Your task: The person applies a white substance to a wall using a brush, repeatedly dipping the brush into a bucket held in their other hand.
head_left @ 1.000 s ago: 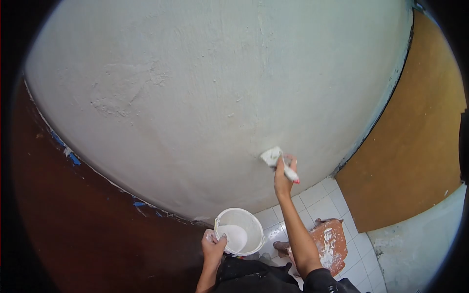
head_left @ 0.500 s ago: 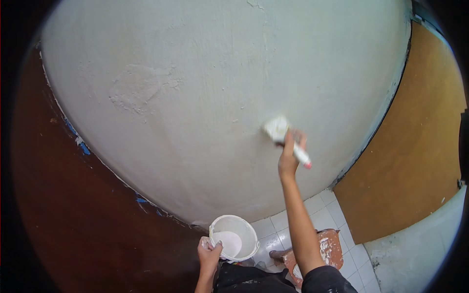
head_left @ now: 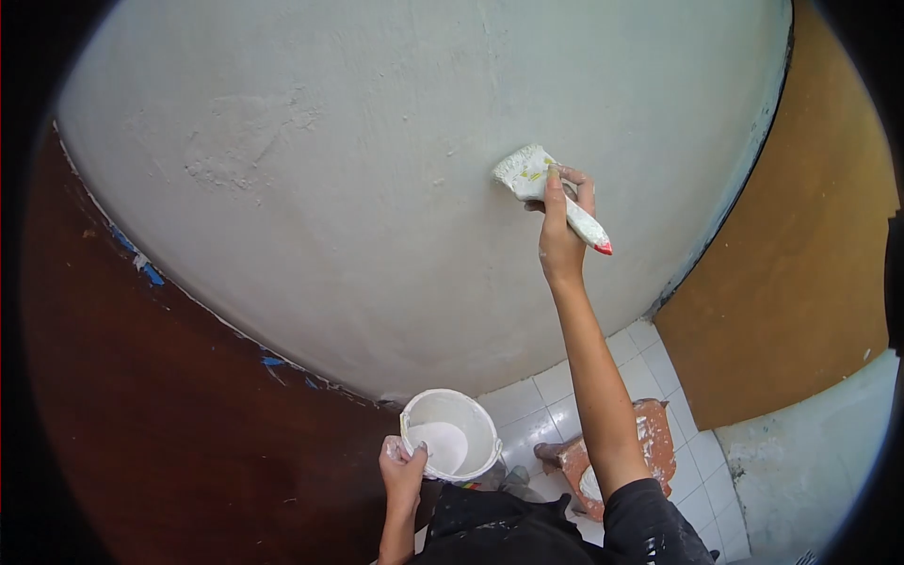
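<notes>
My right hand [head_left: 563, 221] is closed around a wide paintbrush [head_left: 586, 228] with a white handle and a red tip. White paint coats the brush's head, and its bristles meet the pale grey wall [head_left: 377, 254]. Low in the view, my left hand [head_left: 403, 468] grips the rim of a white bucket [head_left: 478, 424]. The bucket is tilted slightly, and white paint [head_left: 441, 446] lies in the bottom. Rough, flaking patches mark the wall to the left of the brush.
A dark brown panel [head_left: 188, 405] with blue chips along its edge borders the wall on the left. On the right stands a tan door-like panel [head_left: 791, 245]. A paint-spattered reddish stool [head_left: 656, 443] sits on white floor tiles [head_left: 516, 403] beside my right arm.
My right hand and the paintbrush have moved higher along the wall. The whole view has shifted slightly. My left hand still holds the bucket.
</notes>
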Tool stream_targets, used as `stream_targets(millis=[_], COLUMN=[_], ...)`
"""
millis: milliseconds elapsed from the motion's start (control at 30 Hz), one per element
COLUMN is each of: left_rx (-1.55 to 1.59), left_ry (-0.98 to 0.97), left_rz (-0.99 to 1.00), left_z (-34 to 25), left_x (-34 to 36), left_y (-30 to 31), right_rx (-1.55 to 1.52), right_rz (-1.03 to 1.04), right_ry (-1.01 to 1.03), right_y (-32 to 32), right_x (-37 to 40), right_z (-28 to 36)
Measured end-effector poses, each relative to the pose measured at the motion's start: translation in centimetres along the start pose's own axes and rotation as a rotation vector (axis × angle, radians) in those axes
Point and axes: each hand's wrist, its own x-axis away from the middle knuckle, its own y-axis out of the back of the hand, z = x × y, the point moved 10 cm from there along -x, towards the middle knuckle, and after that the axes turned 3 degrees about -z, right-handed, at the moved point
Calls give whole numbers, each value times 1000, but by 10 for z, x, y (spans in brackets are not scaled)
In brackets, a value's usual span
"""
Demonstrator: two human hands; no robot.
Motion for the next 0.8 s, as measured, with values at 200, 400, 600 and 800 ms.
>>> stream_targets(millis=[200,400,600,800], left_rx=[-56,-61,-58,-18], left_ry=[13,8,24,14], left_rz=[-46,-24,6,12], left_z=[4,9,4,17], left_x=[-4,-26,-59,-86], left_y=[7,11,2,-1], right_rx=[-9,221,266,52], right_rz=[-105,-187,-109,-157], right_ry=[-236,-499,-261,-161], right_y=[72,136,64,66], right_x=[97,191,97,98], right_z=[-148,-245,-119,-130])
